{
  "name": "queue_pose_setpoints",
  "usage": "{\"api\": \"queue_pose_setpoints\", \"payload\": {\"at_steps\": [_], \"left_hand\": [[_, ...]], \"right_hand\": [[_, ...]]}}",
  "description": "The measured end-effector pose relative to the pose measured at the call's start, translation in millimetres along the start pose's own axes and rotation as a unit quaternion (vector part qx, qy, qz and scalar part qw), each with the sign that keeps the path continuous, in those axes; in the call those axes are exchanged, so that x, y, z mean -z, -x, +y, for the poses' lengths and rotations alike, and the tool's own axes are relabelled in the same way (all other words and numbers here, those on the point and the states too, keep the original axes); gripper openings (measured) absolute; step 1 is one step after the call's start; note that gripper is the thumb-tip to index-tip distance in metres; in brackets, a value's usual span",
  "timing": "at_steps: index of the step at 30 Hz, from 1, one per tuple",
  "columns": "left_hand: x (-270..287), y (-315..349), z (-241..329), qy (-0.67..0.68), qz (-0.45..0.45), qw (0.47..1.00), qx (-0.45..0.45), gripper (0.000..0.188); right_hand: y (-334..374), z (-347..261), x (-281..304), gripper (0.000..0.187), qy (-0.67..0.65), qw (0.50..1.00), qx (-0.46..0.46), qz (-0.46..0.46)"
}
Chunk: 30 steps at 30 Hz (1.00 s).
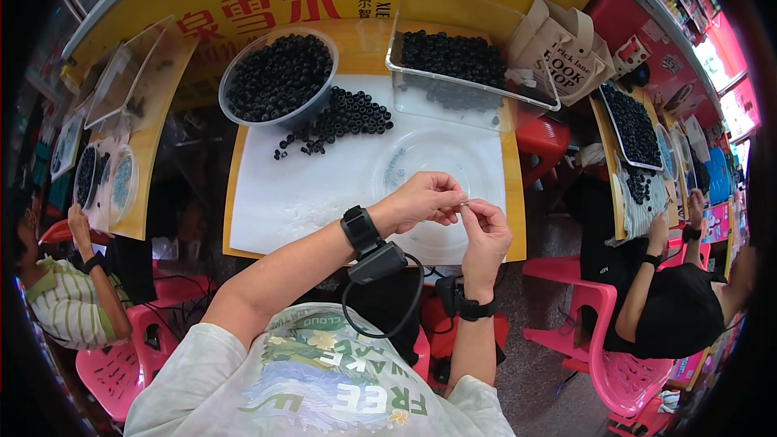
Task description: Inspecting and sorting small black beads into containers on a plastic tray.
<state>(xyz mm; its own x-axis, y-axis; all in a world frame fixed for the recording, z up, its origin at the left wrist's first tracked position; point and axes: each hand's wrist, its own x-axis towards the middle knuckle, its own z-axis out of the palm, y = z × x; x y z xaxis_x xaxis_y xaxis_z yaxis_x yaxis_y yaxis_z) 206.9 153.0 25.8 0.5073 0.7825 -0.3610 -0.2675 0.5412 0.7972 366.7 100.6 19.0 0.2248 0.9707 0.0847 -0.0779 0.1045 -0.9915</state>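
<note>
From my head view, a white mat (307,186) covers the yellow surface (235,186) before me. At its far left stands a round bowl (278,77) of black beads, with loose black beads (344,117) spilled just to its right. A clear rectangular tray (469,61) of beads sits far right, and a clear round lid (421,166) lies nearer. Above that lid, my left hand (421,201) and right hand (484,231) meet, fingertips pinched narrowly on something tiny (464,205) between them, too small to identify.
</note>
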Motion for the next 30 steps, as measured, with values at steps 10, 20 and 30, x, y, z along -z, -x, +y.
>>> {"api": "queue_pose_setpoints", "payload": {"at_steps": [10, 20, 30], "left_hand": [[10.0, -6.6, -3.8, 0.09, -0.025, 0.992, 0.084, 0.016], [23.9, -21.8, 1.9, -0.458, 0.118, 0.864, -0.172, 0.019], [9.9, 3.1, 15.4, -0.376, 0.071, 0.892, -0.241, 0.021]], "right_hand": [[-2.9, 10.8, 6.5, 0.019, -0.121, 0.991, -0.059, 0.022], [-8.4, 10.0, 15.3, 0.018, -0.083, 0.993, -0.083, 0.016], [-4.8, 9.5, 15.0, 0.021, -0.16, 0.976, -0.143, -0.014]]}}
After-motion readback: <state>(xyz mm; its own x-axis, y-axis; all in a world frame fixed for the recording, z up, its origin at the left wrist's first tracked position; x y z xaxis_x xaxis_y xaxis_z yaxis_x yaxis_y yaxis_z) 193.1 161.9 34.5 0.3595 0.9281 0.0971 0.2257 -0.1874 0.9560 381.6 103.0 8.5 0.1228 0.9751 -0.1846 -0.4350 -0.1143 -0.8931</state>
